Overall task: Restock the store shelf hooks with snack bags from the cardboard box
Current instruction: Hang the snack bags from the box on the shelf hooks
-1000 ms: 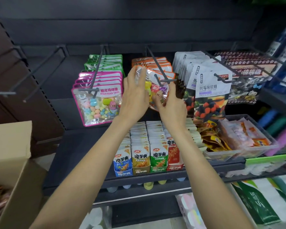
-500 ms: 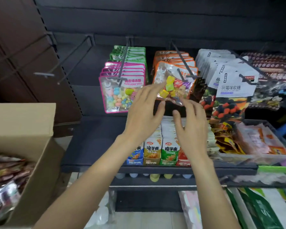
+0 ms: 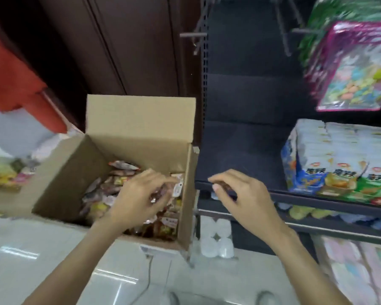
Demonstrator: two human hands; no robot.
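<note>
Over the open cardboard box, the left hand is seemingly pinching a snack bag for the hooks, its grip curled, while the right hand is hovering loosely curled, holding nothing.

Small printed snack cartons: packed in rows at the dark shelf's right end, fronts along its front edge; blue, yellow, green faces.
Pale round items: lower tier, under shelf front edge; blurred, can't tell what.
White plastic-wrapped pack of rolls: on glossy pale floor tiles, w/ shelf base just to its right.
Red cloth: top-left corner, hanging.
Dark brown wood panel: left of shelf unit.
Pastel packs: bottom-right corner, blurred.
</note>
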